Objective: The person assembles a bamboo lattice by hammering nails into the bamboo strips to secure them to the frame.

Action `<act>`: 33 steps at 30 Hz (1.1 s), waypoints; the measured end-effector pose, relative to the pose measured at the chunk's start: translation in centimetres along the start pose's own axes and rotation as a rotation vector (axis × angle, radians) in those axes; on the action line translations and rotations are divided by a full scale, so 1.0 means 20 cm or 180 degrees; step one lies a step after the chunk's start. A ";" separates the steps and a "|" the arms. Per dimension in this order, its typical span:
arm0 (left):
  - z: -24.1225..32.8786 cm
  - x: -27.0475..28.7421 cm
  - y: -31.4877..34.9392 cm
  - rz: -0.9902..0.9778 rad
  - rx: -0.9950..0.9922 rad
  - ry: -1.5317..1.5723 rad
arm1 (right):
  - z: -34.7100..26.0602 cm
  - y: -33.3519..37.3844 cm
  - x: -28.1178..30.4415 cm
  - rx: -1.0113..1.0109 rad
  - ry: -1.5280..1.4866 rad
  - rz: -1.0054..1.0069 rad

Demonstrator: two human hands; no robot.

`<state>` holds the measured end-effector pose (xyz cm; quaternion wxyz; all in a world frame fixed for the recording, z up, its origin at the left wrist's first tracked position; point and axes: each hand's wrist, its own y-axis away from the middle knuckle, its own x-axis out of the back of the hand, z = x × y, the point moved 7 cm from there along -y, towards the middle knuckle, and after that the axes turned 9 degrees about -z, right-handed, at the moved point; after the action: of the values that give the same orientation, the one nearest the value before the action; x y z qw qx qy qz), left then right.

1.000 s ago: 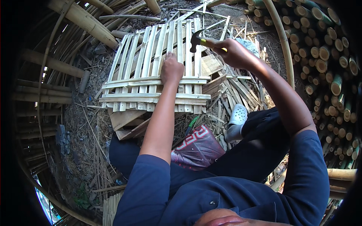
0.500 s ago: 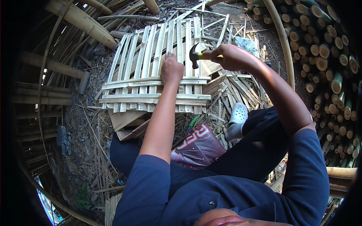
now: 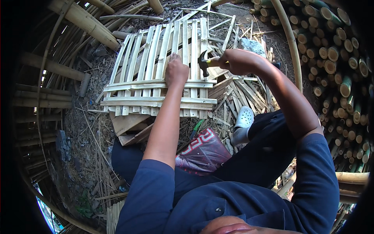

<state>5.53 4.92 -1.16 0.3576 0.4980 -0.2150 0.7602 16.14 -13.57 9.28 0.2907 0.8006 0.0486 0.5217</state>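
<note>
A panel of pale bamboo slats (image 3: pixel 160 64), joined by crosswise strips at its near end, lies in front of me on wooden boards (image 3: pixel 132 124). My left hand (image 3: pixel 177 73) rests on the panel's middle slats with its fingers curled closed. What its fingertips hold, if anything, is too small to make out. In my right hand (image 3: pixel 238 61) is a claw hammer (image 3: pixel 203 64), gripped by its yellow and black handle. The hammer's head is over the panel's right-hand slats, to the right of my left hand; whether it touches them I cannot tell.
Loose bamboo strips (image 3: pixel 249 93) litter the ground right of the panel, near a grey stone block (image 3: pixel 251 46). Cut bamboo poles (image 3: pixel 335 54) are stacked at the right. A printed dark red sack (image 3: pixel 204 154) lies between my legs. Bamboo framework (image 3: pixel 46 99) stands at the left.
The hammer head has come down slightly toward me, and my right hand has shifted a little with it. My left hand keeps its place on the slats.
</note>
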 end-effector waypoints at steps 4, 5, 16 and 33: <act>0.00 0.00 0.00 -0.0048 0.0037 0.0095 | 0.02 0.05 0.16 0.0124 -0.0879 0.1135; -0.01 0.00 0.00 0.0024 -0.0003 0.0138 | -0.02 0.05 0.17 0.0268 -0.1044 0.1509; -0.04 -0.01 0.00 0.0216 -0.0005 0.0408 | 0.03 0.00 0.02 -0.0069 -0.0890 0.0799; -0.02 0.03 0.02 -0.0024 0.0243 0.0419 | -0.06 0.09 0.08 -0.0207 -0.0719 0.0693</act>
<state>4.82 5.08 -0.71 0.3546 0.4611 -0.1600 0.7976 15.43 -13.87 11.89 0.2618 0.8449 -0.0884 0.4580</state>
